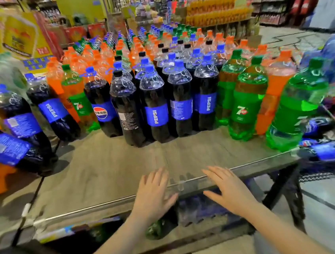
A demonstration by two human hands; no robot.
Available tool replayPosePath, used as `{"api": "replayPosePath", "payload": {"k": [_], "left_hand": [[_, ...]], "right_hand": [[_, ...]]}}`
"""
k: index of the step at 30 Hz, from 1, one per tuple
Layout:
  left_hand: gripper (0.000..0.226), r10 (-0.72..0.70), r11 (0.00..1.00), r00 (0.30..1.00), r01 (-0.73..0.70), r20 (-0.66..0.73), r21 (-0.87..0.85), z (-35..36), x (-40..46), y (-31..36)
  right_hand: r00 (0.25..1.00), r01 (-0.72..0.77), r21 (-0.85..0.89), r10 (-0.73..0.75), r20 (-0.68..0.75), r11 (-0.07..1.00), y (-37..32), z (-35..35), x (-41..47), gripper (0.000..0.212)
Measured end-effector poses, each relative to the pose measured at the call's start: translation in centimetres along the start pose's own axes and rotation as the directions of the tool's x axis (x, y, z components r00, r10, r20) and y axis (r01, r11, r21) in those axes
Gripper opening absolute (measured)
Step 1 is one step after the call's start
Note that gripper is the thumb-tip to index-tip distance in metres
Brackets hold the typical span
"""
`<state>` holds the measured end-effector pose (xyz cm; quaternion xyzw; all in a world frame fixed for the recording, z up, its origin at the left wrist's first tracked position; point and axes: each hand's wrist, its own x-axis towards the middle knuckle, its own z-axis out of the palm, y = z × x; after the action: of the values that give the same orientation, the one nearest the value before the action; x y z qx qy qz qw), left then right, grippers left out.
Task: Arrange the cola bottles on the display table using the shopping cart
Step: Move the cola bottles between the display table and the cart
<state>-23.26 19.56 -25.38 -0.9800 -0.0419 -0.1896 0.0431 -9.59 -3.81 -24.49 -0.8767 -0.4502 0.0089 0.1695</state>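
We see both hands empty, fingers spread flat, over the near edge of the display table [105, 170]: the left hand [153, 196] and the right hand [229, 190] sit side by side, apart. The Pepsi cola bottles [155, 105] stand upright in a front row mid-table, with bare tabletop between them and the hands. 2 green 7UP bottles [244, 102] stand just right of them, orange soda bottles [97, 55] behind. More cola bottles [328, 149] lie at the right edge, blurred; we cannot tell whether that is the cart.
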Motion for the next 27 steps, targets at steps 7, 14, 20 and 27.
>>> {"api": "replayPosePath", "payload": {"k": [7,14,20,27], "left_hand": [[0.066,-0.092,0.994,0.995,0.095,0.048,-0.051,0.7,-0.9,13.8],[0.066,-0.103,0.992,0.986,0.112,0.13,-0.066,2.1,0.9,26.0],[0.069,-0.092,0.989,0.984,0.108,0.15,-0.105,3.7,4.9,32.9],[0.07,-0.011,0.994,0.979,0.033,0.206,-0.101,7.9,12.7,38.5]], "right_hand": [[0.997,0.054,0.025,-0.055,0.056,0.998,8.5,-2.4,-9.0,0.068],[0.996,0.046,0.043,-0.049,0.08,0.998,18.5,-5.6,-16.6,0.066],[0.996,-0.014,0.088,0.005,0.093,0.996,25.4,-7.5,-19.5,0.064],[0.991,-0.092,0.074,0.084,0.106,0.993,34.8,-9.4,-19.5,0.063]]}}
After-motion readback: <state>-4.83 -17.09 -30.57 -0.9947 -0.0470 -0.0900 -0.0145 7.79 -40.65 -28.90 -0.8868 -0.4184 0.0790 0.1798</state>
